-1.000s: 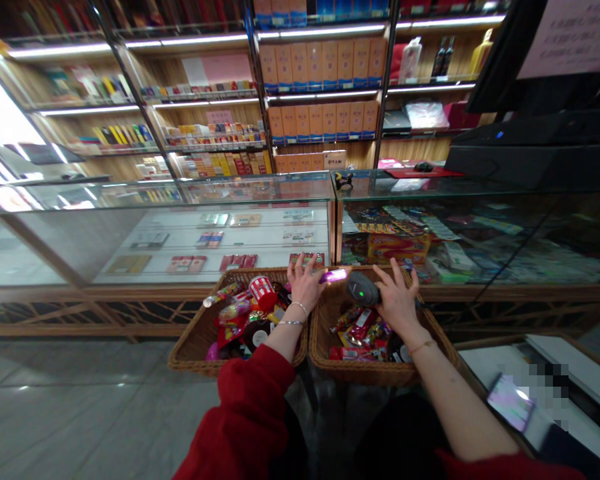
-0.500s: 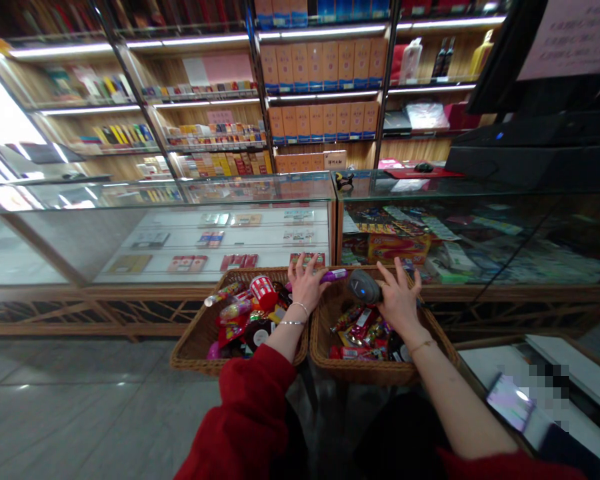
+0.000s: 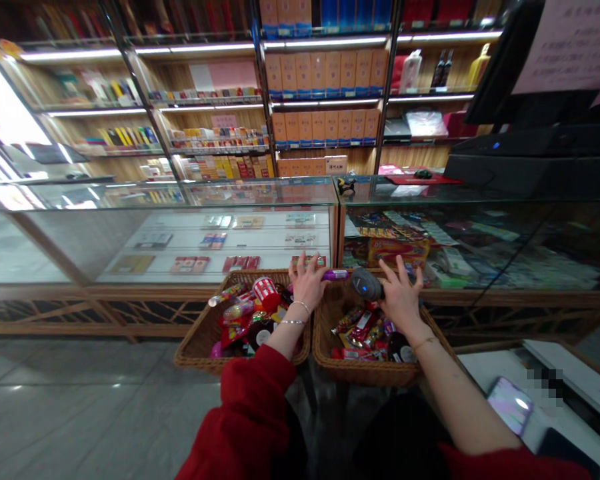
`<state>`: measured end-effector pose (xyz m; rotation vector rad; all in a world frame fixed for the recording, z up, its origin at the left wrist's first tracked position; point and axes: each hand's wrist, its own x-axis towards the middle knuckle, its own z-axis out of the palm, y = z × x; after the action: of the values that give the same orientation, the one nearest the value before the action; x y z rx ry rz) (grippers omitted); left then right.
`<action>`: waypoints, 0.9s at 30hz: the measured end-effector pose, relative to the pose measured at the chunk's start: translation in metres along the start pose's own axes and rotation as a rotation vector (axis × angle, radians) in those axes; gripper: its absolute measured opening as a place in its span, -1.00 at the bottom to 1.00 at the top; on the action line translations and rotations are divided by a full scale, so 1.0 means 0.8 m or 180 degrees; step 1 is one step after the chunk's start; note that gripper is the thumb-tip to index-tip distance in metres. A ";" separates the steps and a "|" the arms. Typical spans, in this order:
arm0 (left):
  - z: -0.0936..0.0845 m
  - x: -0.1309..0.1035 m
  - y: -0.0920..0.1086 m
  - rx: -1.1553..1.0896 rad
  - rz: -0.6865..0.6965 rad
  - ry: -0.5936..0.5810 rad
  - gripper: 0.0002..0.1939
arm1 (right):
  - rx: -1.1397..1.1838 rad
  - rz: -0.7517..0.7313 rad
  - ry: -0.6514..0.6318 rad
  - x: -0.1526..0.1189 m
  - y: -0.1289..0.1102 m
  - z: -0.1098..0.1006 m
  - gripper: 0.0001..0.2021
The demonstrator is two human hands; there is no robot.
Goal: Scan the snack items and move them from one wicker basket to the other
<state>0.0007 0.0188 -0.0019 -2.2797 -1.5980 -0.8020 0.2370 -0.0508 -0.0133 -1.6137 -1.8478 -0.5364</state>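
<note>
My left hand (image 3: 307,287) pinches a slim purple candy tube (image 3: 337,275) between thumb and finger, with the other fingers raised. A white label shows on the end that sticks out to the right. My right hand (image 3: 401,301) grips a dark grey handheld barcode scanner (image 3: 367,285), whose head with a small blue light points left at the tube, a short gap apart. Below are two wicker baskets of wrapped sweets, the left basket (image 3: 193,353) holding a red-and-white striped tub (image 3: 266,293), the right basket (image 3: 363,375) lying under the scanner.
A glass display counter (image 3: 240,230) with small packs stands right behind the baskets. At the right, a phone (image 3: 510,405) lies on a white surface, and a monitor (image 3: 500,73) stands on the counter. Stocked shelves (image 3: 325,130) line the back wall.
The view has shifted slightly, so the surroundings sit a little lower in the picture. Both hands keep their hold, with the scanner and the tube at nearly the same distance.
</note>
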 end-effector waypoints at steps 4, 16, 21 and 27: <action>-0.009 0.004 -0.003 -0.0022 -0.0019 -0.0026 -0.64 | -0.0023 0.0007 -0.0022 0.004 -0.006 -0.002 -0.66; -0.058 -0.011 -0.048 0.0065 -0.0125 -0.0270 -0.66 | -0.0126 -0.0204 -0.0068 0.014 -0.037 -0.004 -0.69; -0.077 -0.023 -0.080 0.0084 -0.0194 -0.0340 -0.65 | -0.0188 -0.0343 -0.0107 0.022 -0.053 -0.007 -0.68; -0.105 -0.039 -0.118 0.0113 -0.0239 -0.0480 -0.62 | -0.0303 -0.0519 -0.0198 0.031 -0.070 -0.007 -0.65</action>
<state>-0.1188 -0.0116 0.0389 -2.3162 -1.7573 -0.6261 0.1818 -0.0461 0.0126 -1.5645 -2.0402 -0.6607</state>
